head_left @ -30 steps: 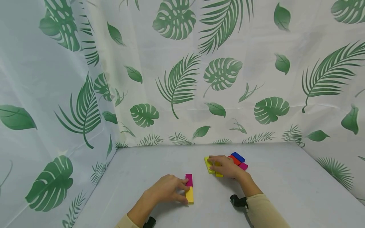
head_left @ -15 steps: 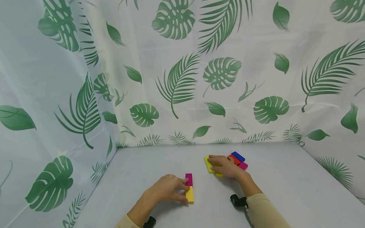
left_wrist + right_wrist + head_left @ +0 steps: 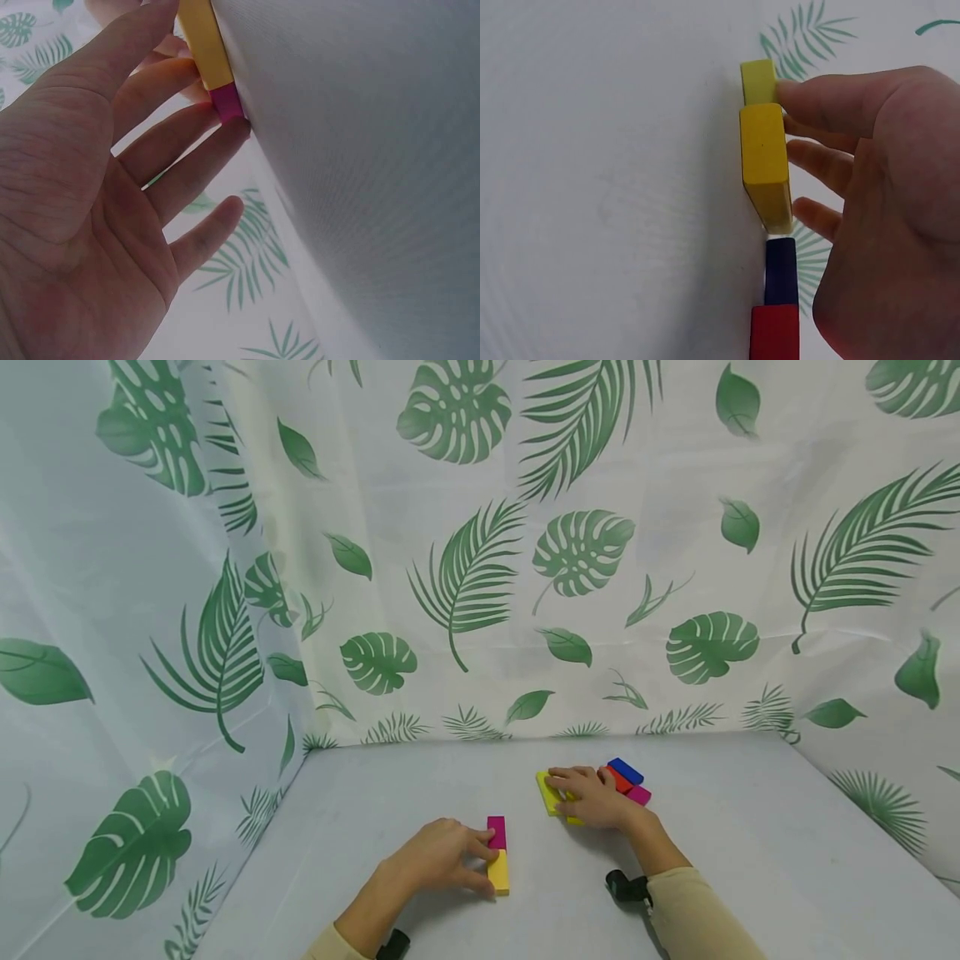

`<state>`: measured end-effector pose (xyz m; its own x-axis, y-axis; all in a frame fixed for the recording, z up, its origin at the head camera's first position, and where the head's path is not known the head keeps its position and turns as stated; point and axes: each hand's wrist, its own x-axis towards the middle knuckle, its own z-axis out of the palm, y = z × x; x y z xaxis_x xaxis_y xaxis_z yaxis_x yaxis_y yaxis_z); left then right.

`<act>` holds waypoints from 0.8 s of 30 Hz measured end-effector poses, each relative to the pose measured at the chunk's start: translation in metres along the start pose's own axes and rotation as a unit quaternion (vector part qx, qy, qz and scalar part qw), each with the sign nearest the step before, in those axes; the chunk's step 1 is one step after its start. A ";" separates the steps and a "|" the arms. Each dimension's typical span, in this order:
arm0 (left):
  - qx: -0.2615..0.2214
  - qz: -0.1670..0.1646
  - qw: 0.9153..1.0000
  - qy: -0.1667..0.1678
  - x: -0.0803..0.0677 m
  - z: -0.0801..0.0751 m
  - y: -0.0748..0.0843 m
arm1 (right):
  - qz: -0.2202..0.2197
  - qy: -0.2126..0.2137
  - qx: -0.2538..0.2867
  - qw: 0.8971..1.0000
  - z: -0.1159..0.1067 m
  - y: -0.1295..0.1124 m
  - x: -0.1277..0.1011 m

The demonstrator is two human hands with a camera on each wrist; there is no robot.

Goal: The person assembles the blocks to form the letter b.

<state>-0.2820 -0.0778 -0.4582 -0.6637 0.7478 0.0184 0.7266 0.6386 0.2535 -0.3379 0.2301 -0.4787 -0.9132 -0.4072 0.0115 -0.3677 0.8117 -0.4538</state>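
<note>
My left hand [image 3: 444,857] touches a magenta block [image 3: 496,824] and a yellow block [image 3: 498,877], which lie end to end on the table. Its thumb is by the near end of the yellow block, its fingertips along the left side of the pair. Farther back, my right hand [image 3: 597,798] lies over a lime-yellow block [image 3: 546,793] and a deeper yellow block [image 3: 763,146], fingertips on them. Most of the deeper yellow block is hidden by the hand in the head view. Just past that hand lie a blue block [image 3: 626,771], a red block [image 3: 622,782] and another magenta block [image 3: 640,795].
The white table [image 3: 360,802] reaches back to a hanging cloth [image 3: 480,693] with green leaves. More of the leaf cloth [image 3: 97,610] hangs at the left side. A black wrist camera [image 3: 627,888] sits at the right sleeve and another [image 3: 393,945] at the left.
Both hands and the blocks stay where they were. The head view has shifted only slightly.
</note>
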 end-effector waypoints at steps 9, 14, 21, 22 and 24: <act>0.000 0.000 1.000 -0.001 -0.001 0.000 0.000 | 0.005 -0.007 0.022 1.000 -0.001 -0.001 -0.001; 0.004 0.003 1.000 0.006 -0.001 0.002 -0.002 | -0.002 0.005 0.010 1.000 0.000 -0.002 0.000; 0.005 0.005 1.000 0.010 -0.002 0.001 -0.001 | -0.020 0.032 -0.033 0.999 0.004 -0.002 0.004; 0.005 0.005 1.000 0.009 -0.001 0.001 -0.001 | -0.023 0.034 -0.036 0.999 0.004 -0.002 0.005; 0.003 0.003 1.000 0.007 -0.001 0.001 -0.001 | -0.027 0.030 -0.038 0.998 0.005 -0.003 0.006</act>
<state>-0.2819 -0.0791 -0.4591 -0.6611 0.7496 0.0340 0.7323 0.6347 0.2466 -0.3417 0.2233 -0.4818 -0.8995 -0.4277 0.0892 -0.4275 0.8191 -0.3826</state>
